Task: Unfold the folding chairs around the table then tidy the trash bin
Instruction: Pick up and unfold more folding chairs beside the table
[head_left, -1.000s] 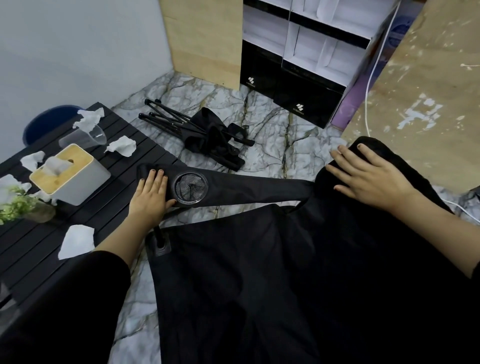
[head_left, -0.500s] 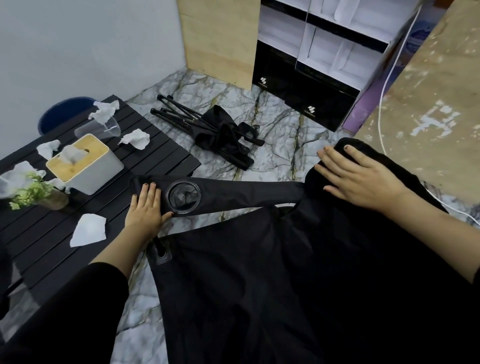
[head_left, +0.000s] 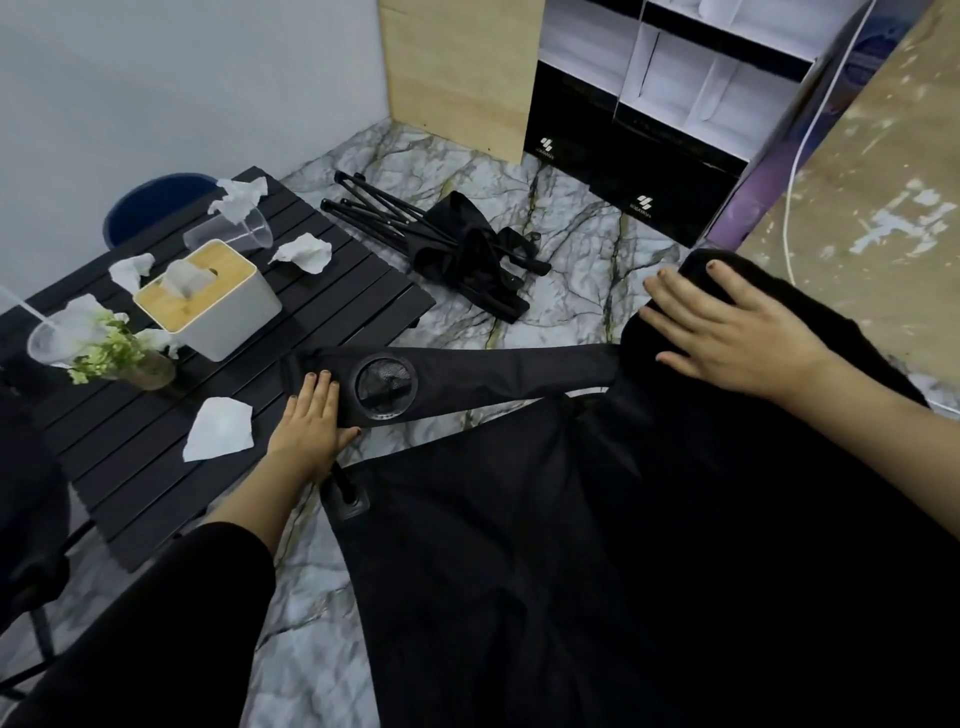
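Note:
A black fabric folding chair (head_left: 597, 545) stands unfolded right in front of me, its seat filling the lower right. My left hand (head_left: 310, 423) rests flat on the end of its left armrest, beside the mesh cup holder (head_left: 385, 383). My right hand (head_left: 727, 327) lies flat, fingers spread, on the top of the chair's back. A second folding chair (head_left: 457, 244) lies folded on the marble floor beyond. The low black slatted table (head_left: 156, 452) stands to the left. A dark blue round bin (head_left: 150, 205) shows behind the table by the wall.
On the table lie several crumpled tissues (head_left: 304, 252), a white tissue box with a wooden lid (head_left: 208, 299), two clear plastic cups (head_left: 234, 234) and a small plant in a jar (head_left: 119, 353). A black-and-white shelf unit (head_left: 649, 104) and leaning boards (head_left: 857, 208) stand at the back.
The view has shifted, so the table and floor chair appear further right. Both hands stay flat on the armrest and chair back.

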